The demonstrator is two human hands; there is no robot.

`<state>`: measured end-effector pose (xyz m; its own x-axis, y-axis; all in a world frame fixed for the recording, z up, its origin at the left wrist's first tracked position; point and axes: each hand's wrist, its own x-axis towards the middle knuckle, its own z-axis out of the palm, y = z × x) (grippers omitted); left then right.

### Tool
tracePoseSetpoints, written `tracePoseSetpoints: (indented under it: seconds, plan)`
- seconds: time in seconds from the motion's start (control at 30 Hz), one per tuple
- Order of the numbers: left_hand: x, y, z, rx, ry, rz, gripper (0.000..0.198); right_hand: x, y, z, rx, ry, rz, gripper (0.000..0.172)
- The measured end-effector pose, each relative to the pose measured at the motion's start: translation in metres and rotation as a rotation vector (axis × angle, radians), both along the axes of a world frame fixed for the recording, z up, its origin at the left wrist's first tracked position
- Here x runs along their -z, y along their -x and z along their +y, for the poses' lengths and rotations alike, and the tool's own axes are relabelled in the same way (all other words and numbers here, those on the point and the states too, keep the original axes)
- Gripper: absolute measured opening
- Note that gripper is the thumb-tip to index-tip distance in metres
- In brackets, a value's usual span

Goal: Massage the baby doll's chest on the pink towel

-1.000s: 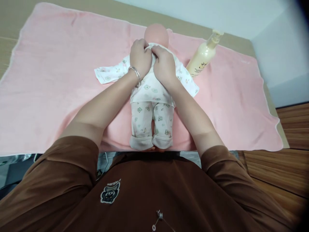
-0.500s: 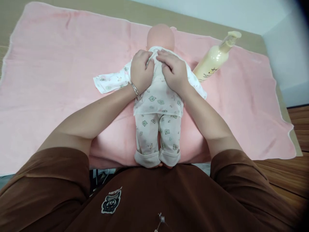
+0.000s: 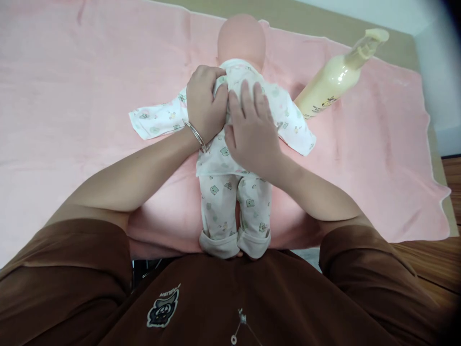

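Pink towel (image 3: 378,158) covers a tan worktop (image 3: 345,33); a baby doll (image 3: 241,41) lies at its centre in a printed white top (image 3: 214,163) and trousers (image 3: 219,211); the left hand (image 3: 205,103) has its fingers (image 3: 203,77) curled tightly on a fold near the collar, while the right hand (image 3: 252,132) rests open, fingers (image 3: 250,98) spread wide on the doll's torso; if that fold slips, the cloth could bunch; a cream pump bottle (image 3: 333,79) lies just beside the right sleeve (image 3: 297,127), within reach of a careless sweep of the right arm; a silver bangle (image 3: 195,135) could snag the thin fabric.

Right hand (image 3: 250,132) lower (fingers (image 3: 247,93) apparently spread)
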<state>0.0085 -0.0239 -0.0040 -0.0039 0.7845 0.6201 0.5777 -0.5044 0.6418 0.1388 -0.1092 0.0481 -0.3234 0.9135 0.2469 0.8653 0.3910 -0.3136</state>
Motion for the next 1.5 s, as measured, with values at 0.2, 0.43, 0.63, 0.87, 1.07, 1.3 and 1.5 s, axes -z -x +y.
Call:
tracePoseSetpoints:
  seconds: [0.2,0.43,0.63,0.87,1.07,1.3,1.5]
  plan:
    - [0.001,-0.003,0.003,-0.057,-0.015,0.018,0.024,0.004,-0.02,0.033,-0.134,-0.007,0.001,0.052]
    - [-0.003,0.002,0.0,0.02,0.042,0.054,0.028,0.012,-0.031,0.049,0.135,0.034,0.104,0.058]
    - [0.016,-0.008,0.019,-0.092,-0.076,-0.036,0.029,-0.002,0.0,-0.003,-0.022,-0.039,-0.065,0.06]
    - [0.008,-0.003,0.018,-0.052,0.009,0.126,0.03,0.005,-0.02,0.037,-0.072,0.02,0.032,0.054]
    - [-0.005,-0.003,0.021,-0.038,0.155,0.287,0.023,0.015,-0.032,0.051,0.007,0.012,0.187,0.051]
    - [-0.027,0.001,-0.005,0.035,0.159,0.519,0.026,0.023,-0.039,0.07,0.166,0.066,0.173,0.06]
    - [-0.035,0.004,-0.029,0.183,0.108,0.478,0.025,0.029,-0.052,0.09,0.205,0.094,0.176,0.067]
